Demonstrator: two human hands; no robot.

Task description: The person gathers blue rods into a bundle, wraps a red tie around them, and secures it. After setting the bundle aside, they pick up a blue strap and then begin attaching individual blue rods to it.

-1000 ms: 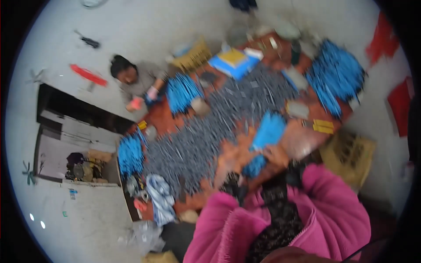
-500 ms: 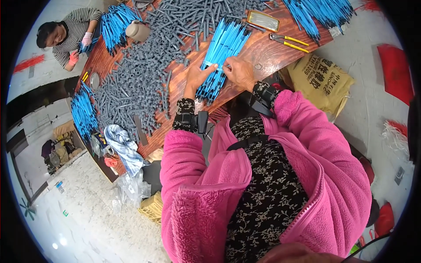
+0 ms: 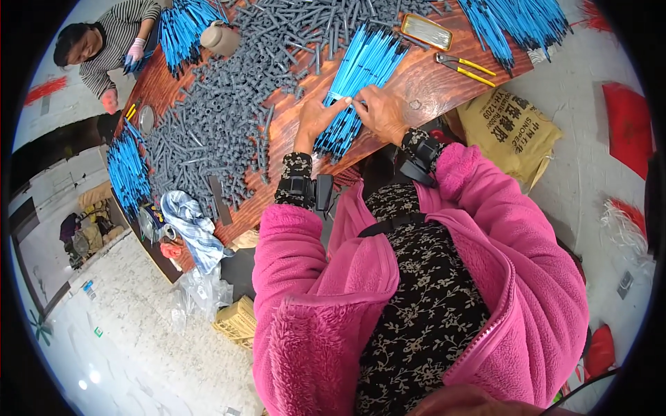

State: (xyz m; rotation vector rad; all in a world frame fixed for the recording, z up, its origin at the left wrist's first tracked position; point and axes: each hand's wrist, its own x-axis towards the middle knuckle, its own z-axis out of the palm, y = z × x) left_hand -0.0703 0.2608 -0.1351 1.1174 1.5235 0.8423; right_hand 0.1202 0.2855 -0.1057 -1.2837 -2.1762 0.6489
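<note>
The blue sticks (image 3: pixel 357 87) are now being pinched by both the left hand (image 3: pixel 313 119) and the right hand (image 3: pixel 381 112), fingers pressed together; the view has come closer.

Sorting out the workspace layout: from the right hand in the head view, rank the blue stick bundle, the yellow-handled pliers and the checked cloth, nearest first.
From the right hand:
1. Blue stick bundle, under the fingers, touching.
2. Yellow-handled pliers, on the table to its right.
3. Checked cloth, far left at the table's edge.
</note>
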